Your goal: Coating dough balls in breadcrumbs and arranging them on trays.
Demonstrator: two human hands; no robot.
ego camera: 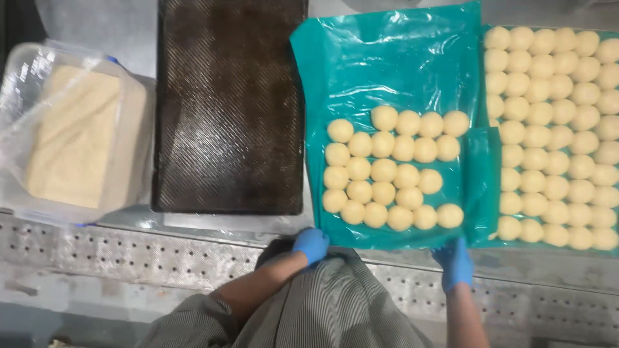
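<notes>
Your left hand (311, 244) and right hand (455, 263), both blue-gloved, grip the near edge of the teal-lined tray (393, 64) of dough balls (384, 171), forearms angled inward, beside the dark baking sheet (229, 103).

head cam | straight down | close over worktable (193, 258) edge

Your blue-gloved left hand (311, 244) and right hand (455, 263) grip the near edge of a teal-lined tray (393, 64) of dough balls (385, 171), beside a dark baking tray (229, 106) on the worktop (129, 254).
</notes>
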